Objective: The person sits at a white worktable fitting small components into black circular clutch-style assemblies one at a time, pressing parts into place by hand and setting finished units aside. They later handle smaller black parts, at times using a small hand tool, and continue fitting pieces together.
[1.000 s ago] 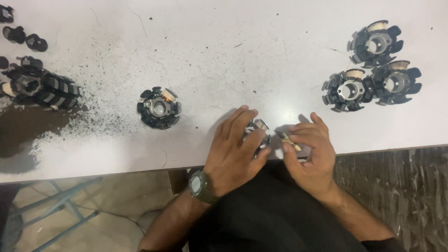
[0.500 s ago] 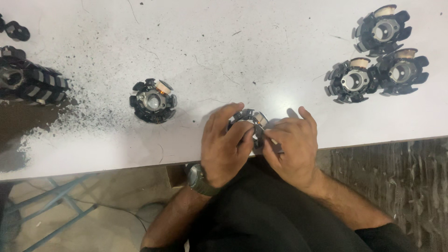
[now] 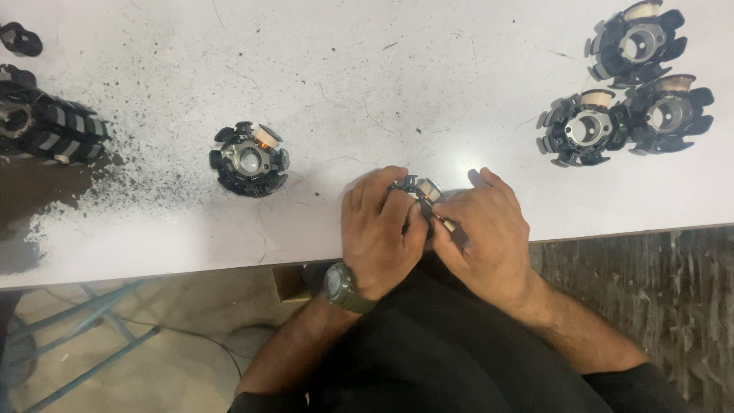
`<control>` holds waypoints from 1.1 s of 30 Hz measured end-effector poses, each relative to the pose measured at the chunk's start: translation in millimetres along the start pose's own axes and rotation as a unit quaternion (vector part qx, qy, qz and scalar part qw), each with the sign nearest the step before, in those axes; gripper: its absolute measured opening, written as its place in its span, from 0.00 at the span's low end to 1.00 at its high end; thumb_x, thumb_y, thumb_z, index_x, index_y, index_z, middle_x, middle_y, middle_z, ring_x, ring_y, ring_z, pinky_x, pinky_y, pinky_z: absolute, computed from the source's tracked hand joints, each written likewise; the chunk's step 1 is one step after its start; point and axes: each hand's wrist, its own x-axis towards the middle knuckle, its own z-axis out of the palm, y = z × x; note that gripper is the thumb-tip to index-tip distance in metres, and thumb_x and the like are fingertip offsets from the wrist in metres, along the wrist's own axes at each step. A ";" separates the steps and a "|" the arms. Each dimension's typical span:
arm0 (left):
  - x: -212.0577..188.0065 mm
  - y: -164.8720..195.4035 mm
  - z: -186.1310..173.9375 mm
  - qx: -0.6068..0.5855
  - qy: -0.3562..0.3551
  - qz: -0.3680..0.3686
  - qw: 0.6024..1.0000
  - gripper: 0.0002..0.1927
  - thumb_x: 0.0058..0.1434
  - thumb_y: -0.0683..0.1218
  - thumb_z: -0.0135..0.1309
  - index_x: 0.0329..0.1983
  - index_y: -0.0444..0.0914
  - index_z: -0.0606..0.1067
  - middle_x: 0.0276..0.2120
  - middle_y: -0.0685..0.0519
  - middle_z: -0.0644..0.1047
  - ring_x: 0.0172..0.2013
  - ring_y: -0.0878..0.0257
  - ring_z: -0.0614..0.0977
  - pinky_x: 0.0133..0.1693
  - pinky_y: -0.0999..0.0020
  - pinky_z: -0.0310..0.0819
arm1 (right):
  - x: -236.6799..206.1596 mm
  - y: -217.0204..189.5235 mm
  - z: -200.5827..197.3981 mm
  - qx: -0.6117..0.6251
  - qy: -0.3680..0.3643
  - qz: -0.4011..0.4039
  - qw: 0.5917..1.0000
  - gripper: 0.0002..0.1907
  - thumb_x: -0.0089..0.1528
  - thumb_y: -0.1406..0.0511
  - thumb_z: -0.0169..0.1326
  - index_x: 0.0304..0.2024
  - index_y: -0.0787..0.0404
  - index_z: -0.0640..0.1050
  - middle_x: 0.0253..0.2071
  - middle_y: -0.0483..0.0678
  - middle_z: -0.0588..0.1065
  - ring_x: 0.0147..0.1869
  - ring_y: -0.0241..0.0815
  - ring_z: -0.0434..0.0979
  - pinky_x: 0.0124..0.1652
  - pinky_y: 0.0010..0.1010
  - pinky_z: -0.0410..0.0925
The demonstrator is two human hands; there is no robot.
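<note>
Head: stator (image 3: pixel 419 188) flat, hands hide axis

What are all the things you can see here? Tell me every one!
Round toothed metal part: one, black with a copper coil, held between both hands at the table's near edge.
Same kind of part: one, black and silver, alone left of centre.
Cluster of such parts: three, black, far right.
Stacked parts: dark, left edge, number unclear.
Small black piece: one, top left corner.
Black grit: scattered, left side.
Table: one, white, scratched.
Wristwatch: one, green, left wrist.
Left hand: gripping the part.
Right hand: gripping the part.
</note>
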 end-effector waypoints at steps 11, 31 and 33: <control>-7.1 -1.0 8.4 0.010 0.028 0.007 1.000 0.08 0.57 0.36 0.57 0.38 0.35 0.72 0.53 0.44 0.74 0.55 0.47 0.77 0.56 0.48 0.70 | -3.5 0.1 2.6 -0.014 0.015 -0.043 0.999 0.15 0.56 0.73 0.66 0.43 0.61 0.78 0.42 0.49 0.78 0.49 0.49 0.80 0.66 0.52 0.69; 21.9 7.5 -21.7 0.070 -0.113 -0.023 0.991 0.09 0.60 0.44 0.60 0.38 0.36 0.72 0.43 0.48 0.73 0.44 0.50 0.78 0.45 0.54 0.74 | 2.0 11.2 2.2 0.033 0.034 0.022 0.999 0.10 0.61 0.72 0.61 0.43 0.61 0.75 0.40 0.47 0.78 0.47 0.48 0.79 0.68 0.56 0.62; 21.6 5.5 -20.6 0.055 -0.085 -0.018 0.995 0.08 0.58 0.42 0.59 0.37 0.36 0.72 0.43 0.49 0.75 0.43 0.49 0.79 0.45 0.54 0.74 | 2.5 10.9 0.6 0.035 0.034 0.023 0.999 0.10 0.60 0.72 0.61 0.42 0.60 0.75 0.40 0.47 0.78 0.46 0.49 0.78 0.67 0.56 0.63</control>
